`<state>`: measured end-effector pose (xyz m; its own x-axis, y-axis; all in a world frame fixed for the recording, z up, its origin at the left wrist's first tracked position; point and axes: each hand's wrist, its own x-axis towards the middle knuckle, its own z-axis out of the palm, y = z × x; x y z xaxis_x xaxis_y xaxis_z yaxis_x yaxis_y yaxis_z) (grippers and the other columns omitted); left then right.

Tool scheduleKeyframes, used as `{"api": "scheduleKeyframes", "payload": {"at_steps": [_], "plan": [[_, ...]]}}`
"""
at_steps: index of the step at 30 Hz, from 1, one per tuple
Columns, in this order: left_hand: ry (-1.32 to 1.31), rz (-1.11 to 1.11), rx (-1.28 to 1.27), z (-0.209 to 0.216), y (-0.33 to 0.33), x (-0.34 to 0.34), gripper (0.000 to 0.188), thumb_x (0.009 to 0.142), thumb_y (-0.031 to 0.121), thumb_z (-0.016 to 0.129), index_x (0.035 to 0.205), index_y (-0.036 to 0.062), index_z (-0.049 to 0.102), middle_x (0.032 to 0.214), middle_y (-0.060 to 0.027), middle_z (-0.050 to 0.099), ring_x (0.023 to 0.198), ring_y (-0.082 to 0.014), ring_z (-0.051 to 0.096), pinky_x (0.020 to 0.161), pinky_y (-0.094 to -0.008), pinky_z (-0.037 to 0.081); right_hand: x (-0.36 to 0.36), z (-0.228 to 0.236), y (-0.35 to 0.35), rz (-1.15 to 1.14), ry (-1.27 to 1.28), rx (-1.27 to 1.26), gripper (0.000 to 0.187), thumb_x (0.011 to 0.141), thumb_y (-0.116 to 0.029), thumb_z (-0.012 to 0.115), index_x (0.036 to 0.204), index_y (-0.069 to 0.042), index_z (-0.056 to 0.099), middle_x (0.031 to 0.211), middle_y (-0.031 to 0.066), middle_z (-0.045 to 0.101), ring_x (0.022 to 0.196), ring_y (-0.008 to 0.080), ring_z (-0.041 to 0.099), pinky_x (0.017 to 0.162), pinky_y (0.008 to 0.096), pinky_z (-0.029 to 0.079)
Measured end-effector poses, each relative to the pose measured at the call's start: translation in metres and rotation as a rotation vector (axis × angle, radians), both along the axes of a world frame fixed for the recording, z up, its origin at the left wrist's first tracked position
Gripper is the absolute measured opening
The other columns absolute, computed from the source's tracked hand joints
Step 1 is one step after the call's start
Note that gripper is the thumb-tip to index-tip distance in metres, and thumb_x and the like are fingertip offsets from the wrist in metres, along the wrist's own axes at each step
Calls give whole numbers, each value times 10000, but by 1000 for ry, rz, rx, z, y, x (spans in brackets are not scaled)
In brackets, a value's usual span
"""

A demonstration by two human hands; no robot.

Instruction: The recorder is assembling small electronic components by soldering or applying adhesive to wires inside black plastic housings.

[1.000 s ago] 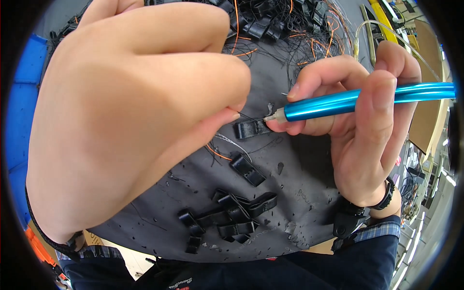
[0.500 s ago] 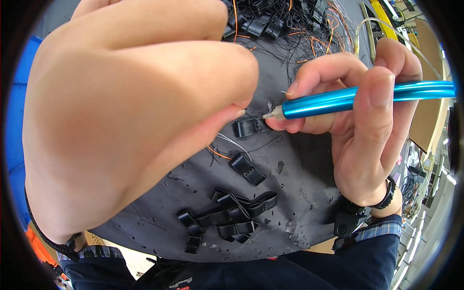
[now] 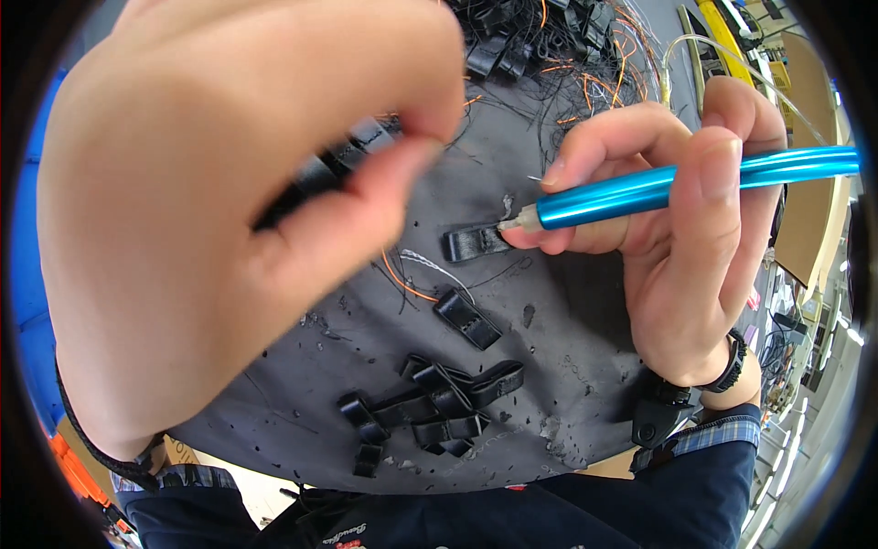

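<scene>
fingers (image 3: 713,188) of the right hand (image 3: 672,274) are wrapped around a shiny blue pen-like tool (image 3: 608,195), its pale tip (image 3: 528,218) pointing left. just below that tip a small black loop (image 3: 471,243) lies on the dark grey work surface (image 3: 567,366), its right end at the hand's lowest fingertip, which looks to be touching it. (a thin metal point (image 3: 536,178) also pokes out by the upper fingertip, too small to make out well.) the left hand (image 3: 219,156) is raised close to the camera, large and blurred, thumb and forefinger brought together at their tips; whether anything is pinched between them i cannot tell. through the gap between this thumb and the rest of the hand, more black pieces (image 3: 320,177) show.

nearer the person, a second black loop (image 3: 467,319) has an orange thread (image 3: 412,291) and a pale thread (image 3: 439,268) running off its upper end. below it sits a loose cluster of black loops (image 3: 448,403). at the far side, a tangled heap (image 3: 485,59) mixes black pieces with dark and orange strands.
</scene>
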<state>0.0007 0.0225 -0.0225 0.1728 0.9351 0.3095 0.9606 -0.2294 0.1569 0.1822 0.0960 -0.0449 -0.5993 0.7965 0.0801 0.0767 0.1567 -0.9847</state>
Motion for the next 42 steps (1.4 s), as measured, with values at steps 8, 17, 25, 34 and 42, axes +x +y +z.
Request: {"api": "scheduleKeyframes", "payload": {"at_steps": [8, 17, 25, 34, 42], "plan": [[-76, -113, -72, -8, -4, 7, 284, 544, 152, 755, 799, 129, 633, 684, 1, 414, 658, -181, 392, 680, -308, 279, -7, 6, 6, -119, 163, -302, 265, 956, -391, 278, 962, -126, 273, 674, 126, 492, 440, 176, 520, 425, 356, 558], [-274, -172, -219, 8, -4, -2, 234, 566, 179, 769, 766, 145, 653, 624, 32, 403, 605, -143, 413, 671, -301, 255, -4, 8, 10, -197, 328, -464, 211, 950, -384, 289, 894, -186, 329, 562, 29, 439, 295, 106, 357, 229, 253, 385], [-157, -218, -297, 5, -7, -11, 273, 611, 295, 735, 839, 160, 665, 679, 14, 409, 669, -157, 412, 709, -302, 260, -3, 4, 15, -165, 353, -503, 173, 948, -355, 310, 878, -201, 342, 551, 31, 442, 293, 101, 344, 237, 248, 387], [-45, -74, -388, 27, -12, -30, 136, 638, 184, 718, 702, 122, 615, 717, -5, 416, 737, -178, 409, 723, -301, 275, -2, 7, 15, -173, 367, -504, 174, 941, -339, 349, 893, -173, 331, 525, 59, 451, 284, 115, 335, 241, 244, 365], [-94, 89, -217, 26, -7, -18, 240, 662, 158, 727, 880, 110, 639, 732, -14, 470, 727, -194, 398, 677, -289, 334, 2, 1, 19, -82, 287, -423, 148, 929, -246, 440, 919, -111, 378, 527, 88, 524, 342, 78, 353, 321, 203, 240]]}}
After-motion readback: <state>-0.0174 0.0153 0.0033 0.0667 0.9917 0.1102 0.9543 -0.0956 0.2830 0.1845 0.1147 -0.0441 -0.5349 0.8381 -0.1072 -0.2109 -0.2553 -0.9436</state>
